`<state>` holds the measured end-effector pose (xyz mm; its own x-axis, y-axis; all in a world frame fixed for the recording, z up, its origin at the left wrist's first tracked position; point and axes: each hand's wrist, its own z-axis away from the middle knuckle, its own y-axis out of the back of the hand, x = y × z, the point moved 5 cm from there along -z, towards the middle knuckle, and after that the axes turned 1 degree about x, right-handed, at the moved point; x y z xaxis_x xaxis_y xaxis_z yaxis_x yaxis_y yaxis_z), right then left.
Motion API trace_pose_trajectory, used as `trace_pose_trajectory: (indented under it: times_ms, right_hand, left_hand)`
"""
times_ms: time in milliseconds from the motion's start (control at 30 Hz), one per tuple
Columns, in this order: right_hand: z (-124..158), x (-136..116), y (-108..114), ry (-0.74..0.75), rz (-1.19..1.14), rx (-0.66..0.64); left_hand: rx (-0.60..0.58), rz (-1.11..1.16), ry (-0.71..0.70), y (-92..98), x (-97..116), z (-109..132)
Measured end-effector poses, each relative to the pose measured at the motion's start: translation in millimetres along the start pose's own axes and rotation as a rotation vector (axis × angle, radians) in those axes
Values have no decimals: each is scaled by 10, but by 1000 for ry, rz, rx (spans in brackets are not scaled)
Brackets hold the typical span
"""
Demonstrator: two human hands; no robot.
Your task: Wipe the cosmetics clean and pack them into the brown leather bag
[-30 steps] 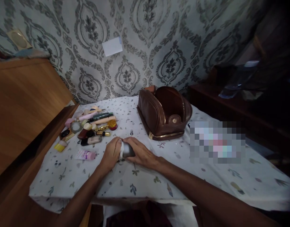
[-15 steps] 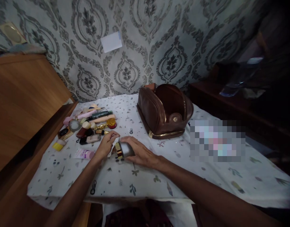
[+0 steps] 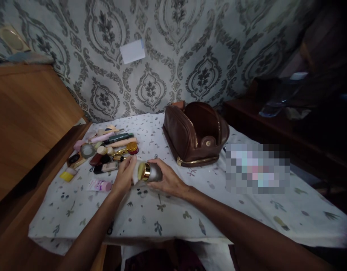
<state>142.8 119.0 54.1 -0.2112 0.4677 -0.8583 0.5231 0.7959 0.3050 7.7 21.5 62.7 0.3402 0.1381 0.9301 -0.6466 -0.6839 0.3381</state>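
Observation:
My right hand (image 3: 171, 180) is closed around a grey cosmetic bottle (image 3: 154, 172) with a shiny gold cap, tilted sideways above the table. My left hand (image 3: 126, 174) pinches a white wipe (image 3: 136, 172) against the cap end; its fingertips are partly hidden by the wipe. Left of my hands lie a pink and white tube (image 3: 98, 185), a foundation bottle (image 3: 107, 168) with a black cap, and a gold-lidded jar (image 3: 132, 147). Beyond my right hand stands a brown toiletry bag (image 3: 182, 131), its top unzipped.
A pile of cosmetics, including a dark green tube (image 3: 118, 137) and a yellow item (image 3: 68, 174), covers the left of the patterned tablecloth (image 3: 162, 214). A blurred-out item (image 3: 255, 169) lies at right. Wooden furniture (image 3: 29, 113) borders the left; a clear bottle (image 3: 282, 96) stands beyond.
The bottle has turned and risen slightly, so its gold cap faces more to the left. My left hand has brought the white wipe over the cap end.

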Motion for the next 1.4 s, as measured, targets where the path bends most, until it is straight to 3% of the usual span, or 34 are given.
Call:
trace_pose_trajectory:
  times_ms: [133, 233, 433, 567, 733, 1100, 1300, 1400]
  right_hand:
    - [-7, 15, 24, -23, -62, 34]
    - [-10, 6, 25, -6, -69, 14]
    - [1, 46, -43, 85, 44, -28]
    - [11, 75, -86, 137, 88, -33]
    - [20, 76, -78, 150, 107, -15]
    - [17, 32, -82, 96, 141, -50]
    - [36, 17, -89, 101, 160, -47]
    - [33, 29, -87, 103, 163, -27]
  left_hand:
    - [49, -25, -25, 76, 60, 148]
    - [-67, -38, -109, 77, 135, 258]
    - [-270, -286, -450, 31, 252, 374]
    - [-352, -457, -526, -30, 260, 388]
    - [-344, -520, -433, -66, 249, 353]
    - [-322, -410, -139, -32, 159, 346]
    - [-306, -333, -79, -49, 151, 398]
    - [-244, -341, -53, -68, 122, 447]
